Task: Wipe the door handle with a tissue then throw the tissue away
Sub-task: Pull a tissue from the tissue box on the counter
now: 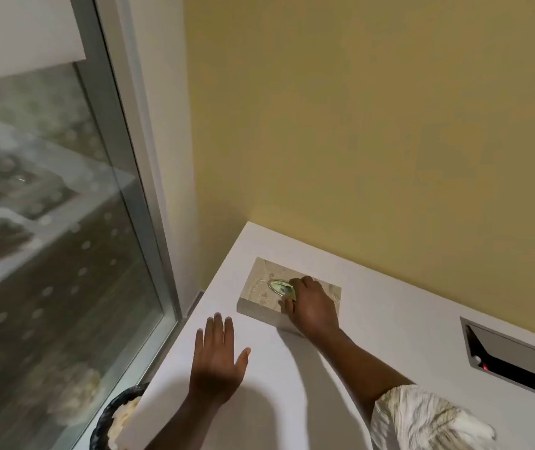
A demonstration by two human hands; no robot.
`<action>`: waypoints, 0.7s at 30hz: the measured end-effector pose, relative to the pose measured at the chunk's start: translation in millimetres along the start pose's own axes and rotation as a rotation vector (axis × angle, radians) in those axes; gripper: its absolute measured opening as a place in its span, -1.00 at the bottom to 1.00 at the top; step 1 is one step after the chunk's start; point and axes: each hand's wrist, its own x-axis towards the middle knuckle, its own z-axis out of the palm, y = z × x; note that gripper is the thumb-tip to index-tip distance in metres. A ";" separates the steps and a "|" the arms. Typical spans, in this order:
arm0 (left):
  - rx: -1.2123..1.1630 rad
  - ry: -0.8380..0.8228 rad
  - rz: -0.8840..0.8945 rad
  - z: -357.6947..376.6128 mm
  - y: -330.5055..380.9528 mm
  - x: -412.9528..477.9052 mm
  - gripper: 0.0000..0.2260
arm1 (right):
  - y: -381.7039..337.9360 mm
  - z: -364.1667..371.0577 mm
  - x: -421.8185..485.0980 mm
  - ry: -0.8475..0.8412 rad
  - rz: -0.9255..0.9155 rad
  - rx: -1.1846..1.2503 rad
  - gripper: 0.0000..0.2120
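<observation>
A beige patterned tissue box (259, 292) lies on the white tabletop (295, 404) near the yellow wall. My right hand (312, 307) is on top of the box. Its fingertips are curled into the oval slot, where they pinch the pale tissue (278, 285) showing there, and the thumb lies along the box's near side. My left hand (215, 362) rests flat on the tabletop to the left of the box, fingers spread and straight. No door handle is in view.
A bin with a black liner (102, 420) holds crumpled pale paper below the table's left edge. A large window (48, 222) with a grey frame fills the left side. A recessed metal socket panel (516, 355) is set into the tabletop at the right.
</observation>
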 end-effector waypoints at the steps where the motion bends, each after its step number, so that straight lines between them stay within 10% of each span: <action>1: -0.002 0.021 -0.008 6.6 -2.2 2.5 -0.29 | 0.6 1.1 5.7 0.013 -0.001 0.001 -0.67; 21: 0.074 0.005 -0.022 30.8 -8.0 13.2 -0.22 | 14.2 29.1 45.3 0.030 -0.122 -0.116 -0.79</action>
